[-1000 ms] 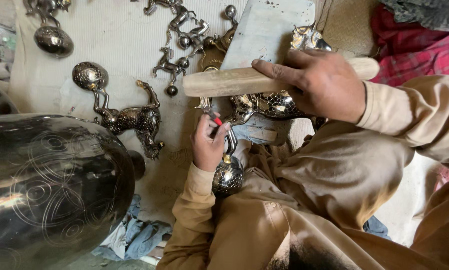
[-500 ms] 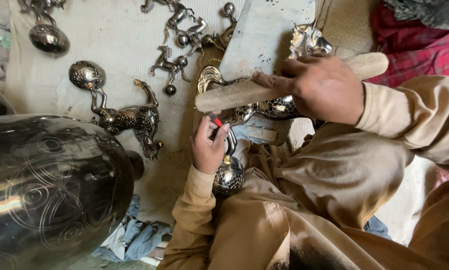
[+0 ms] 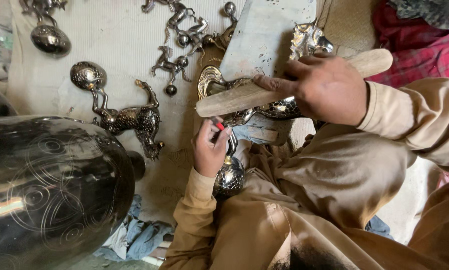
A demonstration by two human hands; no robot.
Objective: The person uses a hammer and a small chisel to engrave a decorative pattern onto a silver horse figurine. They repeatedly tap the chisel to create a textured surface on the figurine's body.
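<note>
- My right hand is wrapped tight around a wooden mallet, near its middle; its long axis runs from lower left to upper right across the centre of the frame, the flat striking end pointing left.
- My left hand sits just below that end, fingers pressed together pinching a small red-tipped tool, which points up towards the mallet.
- The engraved metal horse piece lies under the mallet, on a grey block, its ball base down by my left wrist.
- The left hand is nearer the piece.
- Further left on the cloth lies another metal horse figure; a large engraved vessel fills the lower left.
</note>
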